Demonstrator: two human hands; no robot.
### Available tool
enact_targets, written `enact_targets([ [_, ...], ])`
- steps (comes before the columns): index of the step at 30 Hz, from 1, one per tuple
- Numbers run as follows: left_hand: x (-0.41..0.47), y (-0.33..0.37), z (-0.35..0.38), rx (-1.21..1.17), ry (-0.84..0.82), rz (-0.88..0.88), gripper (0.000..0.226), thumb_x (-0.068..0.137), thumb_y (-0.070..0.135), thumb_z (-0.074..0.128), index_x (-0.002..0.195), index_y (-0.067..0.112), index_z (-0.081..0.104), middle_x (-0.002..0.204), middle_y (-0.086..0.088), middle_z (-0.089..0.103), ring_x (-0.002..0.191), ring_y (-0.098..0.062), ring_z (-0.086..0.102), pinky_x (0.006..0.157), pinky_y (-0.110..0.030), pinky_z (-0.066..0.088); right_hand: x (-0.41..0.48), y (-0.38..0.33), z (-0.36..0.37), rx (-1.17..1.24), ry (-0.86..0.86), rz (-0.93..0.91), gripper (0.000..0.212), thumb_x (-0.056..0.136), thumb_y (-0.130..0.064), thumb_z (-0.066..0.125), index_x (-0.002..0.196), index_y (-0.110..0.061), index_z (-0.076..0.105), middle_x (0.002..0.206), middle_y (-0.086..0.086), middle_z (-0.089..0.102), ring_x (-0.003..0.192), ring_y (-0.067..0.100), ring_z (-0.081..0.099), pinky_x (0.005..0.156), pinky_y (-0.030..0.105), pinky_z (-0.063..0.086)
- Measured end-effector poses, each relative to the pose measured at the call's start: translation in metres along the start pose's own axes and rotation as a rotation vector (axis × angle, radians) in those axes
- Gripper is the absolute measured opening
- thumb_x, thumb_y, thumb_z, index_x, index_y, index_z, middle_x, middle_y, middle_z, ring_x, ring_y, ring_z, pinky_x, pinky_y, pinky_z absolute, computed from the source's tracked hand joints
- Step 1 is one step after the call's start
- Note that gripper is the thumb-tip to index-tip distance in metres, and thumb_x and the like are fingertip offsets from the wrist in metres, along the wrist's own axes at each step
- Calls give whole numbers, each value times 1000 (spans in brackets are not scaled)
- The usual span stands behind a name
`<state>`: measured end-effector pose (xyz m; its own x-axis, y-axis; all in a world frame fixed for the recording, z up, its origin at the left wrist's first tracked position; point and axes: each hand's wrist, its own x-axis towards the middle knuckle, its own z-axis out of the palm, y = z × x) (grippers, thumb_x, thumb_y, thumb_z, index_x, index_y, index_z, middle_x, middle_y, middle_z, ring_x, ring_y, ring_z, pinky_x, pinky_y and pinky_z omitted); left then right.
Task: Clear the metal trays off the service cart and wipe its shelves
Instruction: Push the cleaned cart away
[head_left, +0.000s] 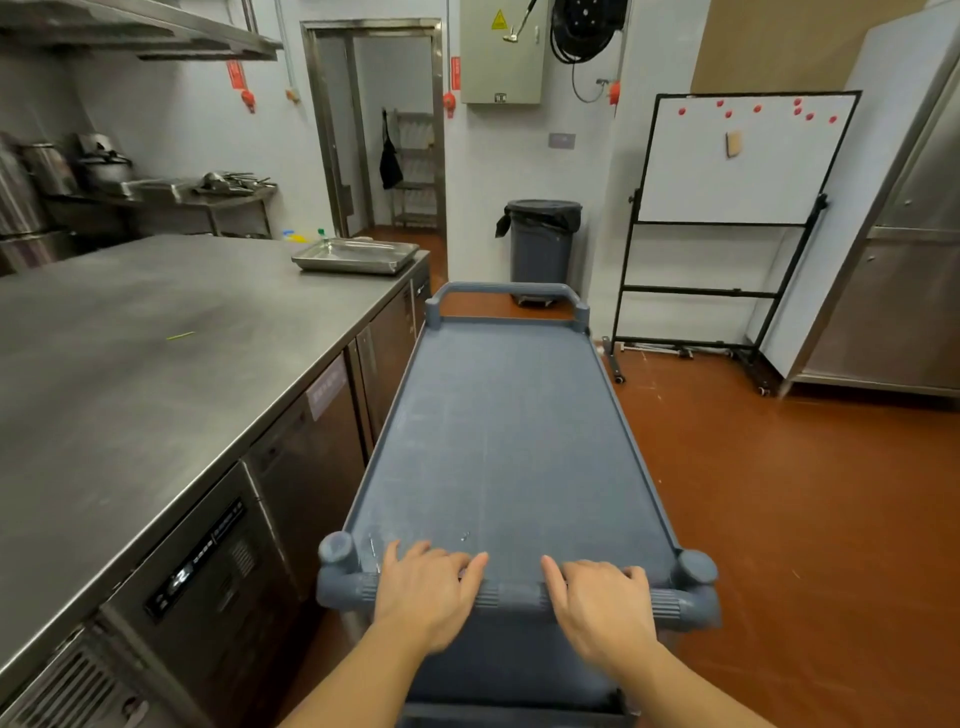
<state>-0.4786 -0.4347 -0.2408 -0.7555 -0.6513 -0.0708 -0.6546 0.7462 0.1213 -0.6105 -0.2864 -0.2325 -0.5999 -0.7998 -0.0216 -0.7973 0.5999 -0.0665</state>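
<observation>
1. Head view, the hands: the left hand (423, 590) and the right hand (602, 597) both lie palm-down on the near handle (511, 597) of the service cart (509, 441). Their fingers bend forward over the bar and hold it. They sit evenly either side of its middle, a grip that suits steering or steadying the cart rather than lifting anything.
2. Head view, the cart: it stands lengthwise away from the person, close alongside the counter (156, 338), probably so trays can be passed across with little reach. Its top shelf carries no tray, only faint streaks and a few small specks near the left hand.
3. Head view, the tray: one metal tray (356, 254) rests flat on the counter's far corner, well apart from the hands and off the cart.
4. Head view, what is hidden: only a sliver of a lower shelf (519, 691) shows beneath the handle, so I cannot tell whether it holds trays. No cloth is in sight.
5. Judgement: the top shelf appears cleared, and the wiping looks not yet begun.
6. Head view, surroundings: a lined bin (543, 244) and a whiteboard (737, 161) stand beyond the cart's far end.
</observation>
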Motion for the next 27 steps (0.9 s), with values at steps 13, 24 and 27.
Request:
enact_targets([
  [13, 18, -43, -4, 47, 73, 141, 63, 97, 60, 14, 93, 25, 68, 92, 1, 70, 87, -20, 64, 71, -32, 42, 17, -33, 8, -75, 13, 9, 45, 101, -21, 22, 144, -25, 34, 92, 7, 60, 93, 33, 60, 73, 40, 28],
  [24, -7, -57, -9, 92, 103, 190, 63, 97, 60, 16, 67, 20, 53, 69, 2, 59, 64, -19, 49, 59, -32, 34, -16, -55, 16, -108, 58, 46, 46, 100, -20, 23, 144, -24, 35, 84, 5, 56, 80, 33, 56, 69, 38, 29],
  [27, -20, -56, -10, 105, 98, 201, 62, 98, 58, 16, 67, 19, 54, 68, -1, 60, 63, -20, 51, 58, -32, 35, -33, -58, 20, -126, 78, 71, 44, 100, -21, 22, 139, -24, 43, 73, 2, 47, 65, 31, 44, 69, 37, 28],
])
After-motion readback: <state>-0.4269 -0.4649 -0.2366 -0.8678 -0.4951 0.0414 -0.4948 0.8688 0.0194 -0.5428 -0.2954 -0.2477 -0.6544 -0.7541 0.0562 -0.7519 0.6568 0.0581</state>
